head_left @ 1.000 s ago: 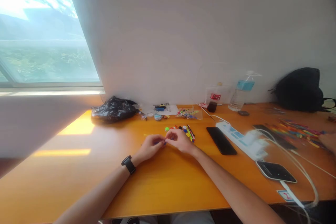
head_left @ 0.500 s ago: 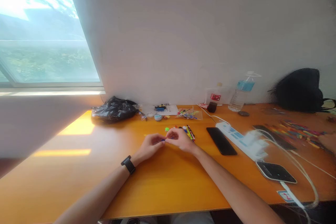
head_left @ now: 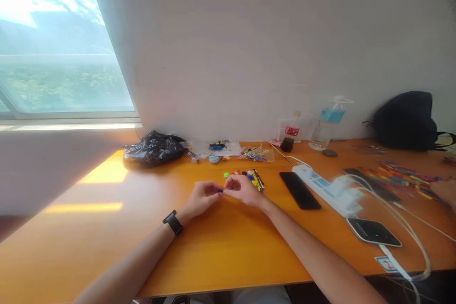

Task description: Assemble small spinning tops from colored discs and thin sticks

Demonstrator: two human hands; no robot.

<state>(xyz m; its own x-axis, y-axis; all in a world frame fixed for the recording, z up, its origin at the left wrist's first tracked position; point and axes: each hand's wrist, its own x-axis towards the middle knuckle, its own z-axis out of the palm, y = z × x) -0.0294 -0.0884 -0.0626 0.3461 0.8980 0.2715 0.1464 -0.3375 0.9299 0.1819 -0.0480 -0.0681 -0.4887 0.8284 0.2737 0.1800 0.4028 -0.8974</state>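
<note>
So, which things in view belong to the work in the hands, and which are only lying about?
Seemingly in the work:
small dark blue piece at the fingertips of left hand and right hand
small multicoloured plastic pieces beyond the hands

Seemingly lying about:
black plastic bag
flat black rectangular phone
white power strip
clear plastic bottle, blue label

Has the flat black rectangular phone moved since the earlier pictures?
No. Judged against the long white plastic power strip, the flat black phone shows no shift in any direction.
</note>
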